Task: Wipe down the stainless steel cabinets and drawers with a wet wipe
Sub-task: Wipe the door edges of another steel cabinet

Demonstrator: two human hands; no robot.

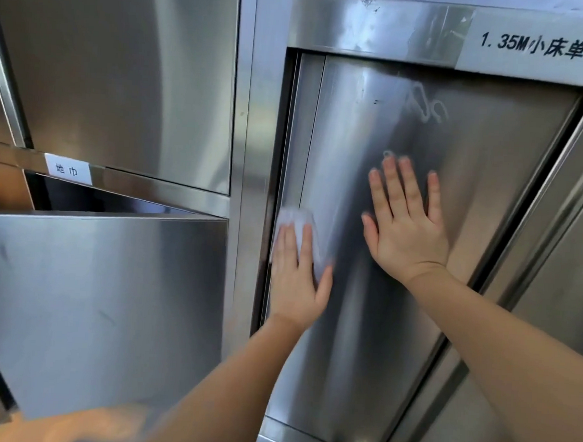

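Note:
A stainless steel sliding cabinet door (pixel 362 326) fills the right half of the view. My left hand (pixel 297 278) presses a white wet wipe (pixel 298 221) flat against the door's left edge, fingers straight and pointing up. My right hand (pixel 406 227) lies flat on the door's middle with its fingers spread. Smeary white marks (pixel 424 106) show on the steel above my right hand.
A white label with black text (pixel 532 47) sits on the frame above the door. At the left, a steel door (pixel 99 308) swings open toward me below a small labelled rail (pixel 68 170). A vertical steel post (pixel 253 151) divides the two cabinets.

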